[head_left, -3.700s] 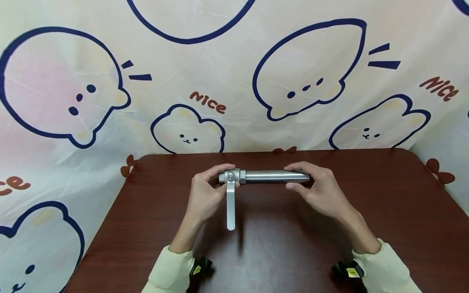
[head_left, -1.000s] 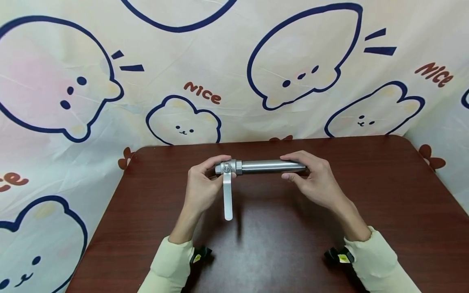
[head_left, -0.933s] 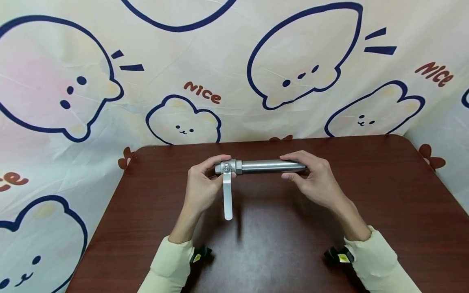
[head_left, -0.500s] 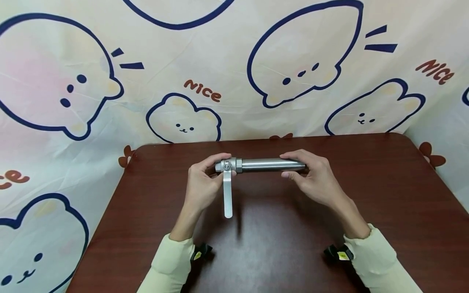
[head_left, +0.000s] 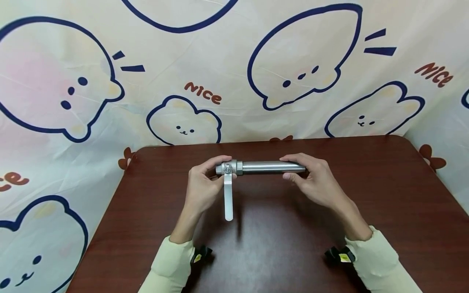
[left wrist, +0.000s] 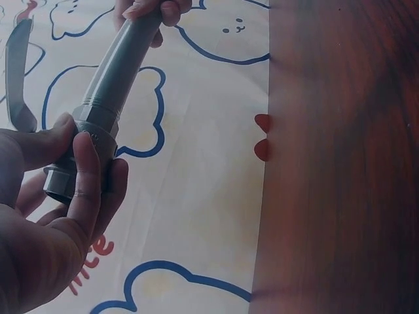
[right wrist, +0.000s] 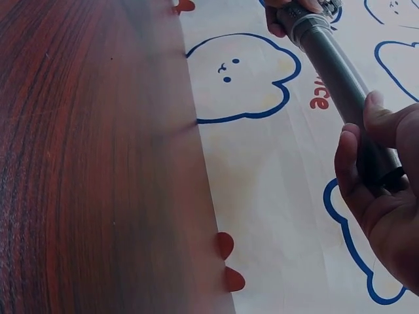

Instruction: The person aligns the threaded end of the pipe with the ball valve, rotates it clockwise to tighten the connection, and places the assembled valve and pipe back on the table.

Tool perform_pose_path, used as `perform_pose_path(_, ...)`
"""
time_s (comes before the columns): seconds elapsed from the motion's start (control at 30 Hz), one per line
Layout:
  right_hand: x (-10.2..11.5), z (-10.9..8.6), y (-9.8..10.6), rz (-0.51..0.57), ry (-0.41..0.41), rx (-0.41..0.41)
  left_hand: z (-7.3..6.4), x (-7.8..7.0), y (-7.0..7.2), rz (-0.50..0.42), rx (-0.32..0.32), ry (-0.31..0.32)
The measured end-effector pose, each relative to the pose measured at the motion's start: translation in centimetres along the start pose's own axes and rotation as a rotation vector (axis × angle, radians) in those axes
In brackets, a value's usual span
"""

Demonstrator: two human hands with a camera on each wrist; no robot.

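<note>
The lever (head_left: 229,199) points to the nr side. L hand (head_left: 203,183) grips the valve (head_left: 232,166), R hand (head_left: 319,179) the pipe (head_left: 261,167) end, up over the surface (head_left: 256,260). Abt same as a sec ago, so prob. no new step.

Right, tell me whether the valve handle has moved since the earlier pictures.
No, not noticeably: against the far edge of the table in the head view, the valve handle keeps about the same place and direction.

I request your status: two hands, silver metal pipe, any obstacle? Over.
Left hand grips silver metal lever valve. Right hand holds attached silver cylindrical pipe. No obstacle seen.
</note>
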State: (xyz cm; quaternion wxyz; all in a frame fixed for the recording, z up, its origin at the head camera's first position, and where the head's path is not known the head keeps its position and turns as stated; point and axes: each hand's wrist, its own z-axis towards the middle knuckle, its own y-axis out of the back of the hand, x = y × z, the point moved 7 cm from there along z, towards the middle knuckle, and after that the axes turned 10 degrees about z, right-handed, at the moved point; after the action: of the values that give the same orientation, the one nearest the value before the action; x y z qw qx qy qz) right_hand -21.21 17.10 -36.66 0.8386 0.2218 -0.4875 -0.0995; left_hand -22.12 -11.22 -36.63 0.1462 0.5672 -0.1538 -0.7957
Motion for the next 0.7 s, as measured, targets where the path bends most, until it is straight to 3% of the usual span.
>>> perform_pose_path(0.4, -0.24, 0.12, 0.22, -0.019, -0.027, 0.037, -0.04, 0.0, -0.22, -0.01, -0.004, -0.028)
perform_pose_path(0.7, 0.02, 0.04, 0.07, -0.041, -0.006, 0.02, -0.02, -0.16, -0.12, -0.02, -0.003, -0.01)
